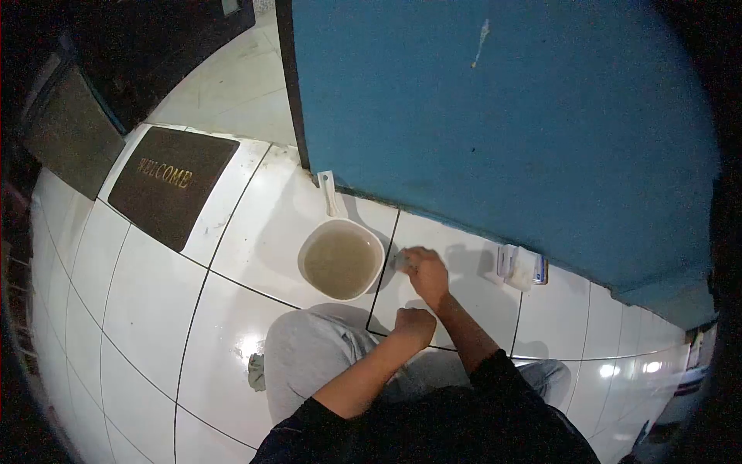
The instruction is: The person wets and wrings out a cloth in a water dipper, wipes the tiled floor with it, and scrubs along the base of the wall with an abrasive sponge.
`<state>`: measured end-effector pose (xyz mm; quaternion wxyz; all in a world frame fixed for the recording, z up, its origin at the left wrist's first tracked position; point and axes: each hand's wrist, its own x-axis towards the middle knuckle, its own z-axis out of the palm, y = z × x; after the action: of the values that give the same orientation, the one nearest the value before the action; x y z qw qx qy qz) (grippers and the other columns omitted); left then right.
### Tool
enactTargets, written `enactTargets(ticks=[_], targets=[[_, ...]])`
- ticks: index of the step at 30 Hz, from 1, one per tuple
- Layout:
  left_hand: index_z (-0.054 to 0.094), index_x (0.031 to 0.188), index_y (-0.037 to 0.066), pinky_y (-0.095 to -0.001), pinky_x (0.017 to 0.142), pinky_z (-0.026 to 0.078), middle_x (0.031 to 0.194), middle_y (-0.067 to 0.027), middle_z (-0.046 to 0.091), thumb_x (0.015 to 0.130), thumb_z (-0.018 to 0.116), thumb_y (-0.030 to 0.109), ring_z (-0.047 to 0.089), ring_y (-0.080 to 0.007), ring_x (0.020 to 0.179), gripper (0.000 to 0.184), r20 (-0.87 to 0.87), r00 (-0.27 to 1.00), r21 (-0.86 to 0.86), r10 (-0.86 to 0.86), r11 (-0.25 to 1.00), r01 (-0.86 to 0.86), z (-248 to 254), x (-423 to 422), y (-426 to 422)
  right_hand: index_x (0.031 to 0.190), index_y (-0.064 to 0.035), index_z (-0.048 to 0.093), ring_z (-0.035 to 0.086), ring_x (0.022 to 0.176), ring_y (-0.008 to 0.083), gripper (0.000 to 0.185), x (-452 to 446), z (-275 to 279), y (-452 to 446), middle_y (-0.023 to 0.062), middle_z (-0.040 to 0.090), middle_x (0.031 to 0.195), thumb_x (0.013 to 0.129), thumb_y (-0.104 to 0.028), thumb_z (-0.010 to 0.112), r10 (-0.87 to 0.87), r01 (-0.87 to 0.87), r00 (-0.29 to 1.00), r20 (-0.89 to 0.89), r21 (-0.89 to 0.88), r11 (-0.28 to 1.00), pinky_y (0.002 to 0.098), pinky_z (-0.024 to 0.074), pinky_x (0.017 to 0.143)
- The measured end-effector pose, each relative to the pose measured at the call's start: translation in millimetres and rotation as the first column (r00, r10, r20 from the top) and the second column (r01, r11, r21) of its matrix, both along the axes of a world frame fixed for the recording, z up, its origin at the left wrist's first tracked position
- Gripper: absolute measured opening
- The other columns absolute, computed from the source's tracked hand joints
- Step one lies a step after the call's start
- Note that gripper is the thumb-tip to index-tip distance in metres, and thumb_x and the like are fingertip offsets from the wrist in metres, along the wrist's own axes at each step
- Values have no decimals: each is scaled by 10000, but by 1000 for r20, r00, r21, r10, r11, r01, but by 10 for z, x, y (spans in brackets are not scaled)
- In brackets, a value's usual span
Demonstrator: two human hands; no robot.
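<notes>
White, apparently plastic, the rounded-square dipper (302,263) sits on glossy floor tiles (232,317), holding cloudy water (342,259), its slim handle toward the matte blue wall (495,116). Just beside it, the right hand (421,267) curls in a blur; whether it grips anything, I cannot tell. The left hand (416,325) is closed, fist-like, nothing showing. Working this close calls for small movements, clear of the rim.

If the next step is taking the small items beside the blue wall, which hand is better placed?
Probably the right hand: it is nearer, with only floor between it and the small items. The left hand is farther, with the right forearm between.
</notes>
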<state>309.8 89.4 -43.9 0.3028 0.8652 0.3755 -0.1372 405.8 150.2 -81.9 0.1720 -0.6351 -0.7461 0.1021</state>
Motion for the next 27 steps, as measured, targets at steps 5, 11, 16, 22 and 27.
enactTargets(ticks=[5, 11, 16, 22, 27], targets=[[639, 862, 60, -438, 713, 453, 890, -120, 628, 783, 564, 282, 599, -277, 865, 247, -23, 1000, 11, 14, 1000, -14, -59, 21, 3, 1026, -117, 606, 522, 938, 279, 346, 5, -46, 706, 71, 517, 1043, 691, -182, 666, -105, 102, 994, 19, 114, 988, 374, 451, 781], [635, 893, 72, -439, 706, 444, 893, -120, 627, 790, 555, 286, 596, -287, 873, 250, 4, 1000, 3, 1, 1000, -1, -153, -8, 35, 990, -101, 618, 521, 946, 272, 324, -83, 51, 890, 74, 521, 1017, 684, -194, 671, -259, 258, 965, 33, 35, 966, 370, 459, 774], [651, 845, 80, -403, 688, 439, 877, -101, 636, 757, 555, 197, 602, -266, 858, 175, 31, 998, 32, 55, 998, -56, -66, -18, -13, 987, -102, 619, 523, 928, 264, 328, -61, 3, 396, 70, 529, 993, 673, -176, 680, -97, 96, 995, 12, 48, 994, 364, 463, 762], [668, 793, 101, -357, 654, 421, 835, -68, 643, 709, 571, 120, 606, -231, 821, 129, 16, 998, 56, 63, 996, -64, -21, -27, 15, 978, -146, 601, 523, 939, 264, 320, -80, -56, 900, 56, 494, 1011, 670, -193, 675, -207, 206, 976, 70, 26, 978, 384, 494, 735], [664, 820, 90, -363, 659, 422, 858, -67, 641, 721, 563, 116, 602, -235, 834, 143, 2, 996, 90, 94, 992, -94, -23, -55, 46, 934, -124, 602, 527, 922, 283, 298, -60, -59, 999, 73, 497, 983, 659, -204, 685, -277, 272, 955, 107, 60, 960, 396, 483, 730]])
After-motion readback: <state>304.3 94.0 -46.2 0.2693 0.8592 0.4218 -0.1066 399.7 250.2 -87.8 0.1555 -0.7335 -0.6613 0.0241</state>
